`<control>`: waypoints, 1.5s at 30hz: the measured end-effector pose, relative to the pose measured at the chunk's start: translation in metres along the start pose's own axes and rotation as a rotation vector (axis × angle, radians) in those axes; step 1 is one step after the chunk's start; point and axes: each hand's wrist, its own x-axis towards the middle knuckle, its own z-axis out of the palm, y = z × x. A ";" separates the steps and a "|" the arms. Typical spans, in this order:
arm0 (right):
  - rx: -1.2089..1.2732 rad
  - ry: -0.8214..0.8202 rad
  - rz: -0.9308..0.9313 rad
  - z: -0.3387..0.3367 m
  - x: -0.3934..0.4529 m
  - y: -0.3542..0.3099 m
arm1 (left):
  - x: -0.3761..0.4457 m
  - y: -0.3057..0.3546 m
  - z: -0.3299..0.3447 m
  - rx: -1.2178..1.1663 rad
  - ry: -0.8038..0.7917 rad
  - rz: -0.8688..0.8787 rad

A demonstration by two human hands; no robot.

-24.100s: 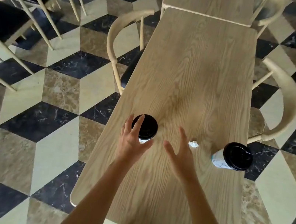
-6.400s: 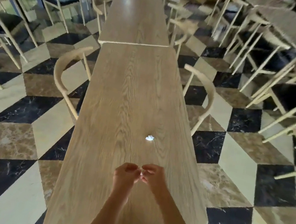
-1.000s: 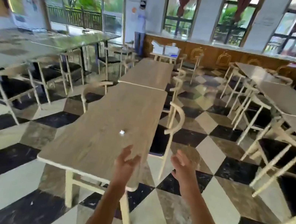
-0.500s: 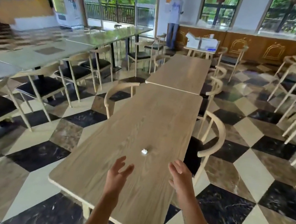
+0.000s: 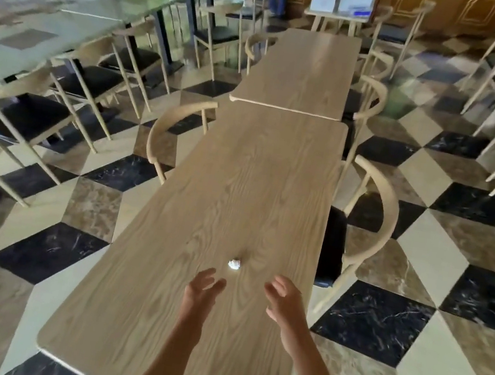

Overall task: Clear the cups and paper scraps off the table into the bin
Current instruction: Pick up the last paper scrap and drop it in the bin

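Both hands, left [image 5: 201,293] and right [image 5: 284,303], hover empty with fingers spread over the table [image 5: 154,318]; I'm positioned to pinch the paper scrap [image 5: 234,264].

L hand [image 5: 201,292] & R hand [image 5: 284,303] both out front, fingers spread.

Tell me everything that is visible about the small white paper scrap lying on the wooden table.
The paper scrap is a small white piece, crumpled into a rough ball, too small for finer detail. It lies alone on the light wooden table, near the middle of the table's width and toward the near end. Nothing touches it except the tabletop. The left hand and the right hand hover open just short of it, one on each side, neither in contact.
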 end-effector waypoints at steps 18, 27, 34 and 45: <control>-0.042 0.057 0.259 0.086 0.132 0.010 | 0.163 -0.019 0.026 0.245 -0.023 -0.232; 0.079 0.110 0.352 0.101 0.140 0.020 | 0.175 -0.031 0.030 0.319 -0.005 -0.210; 0.203 0.235 0.278 0.089 0.122 0.013 | 0.152 -0.012 0.038 0.347 -0.120 -0.095; 0.189 0.519 0.079 -0.034 0.013 0.036 | 0.043 -0.002 0.130 0.440 -0.462 0.133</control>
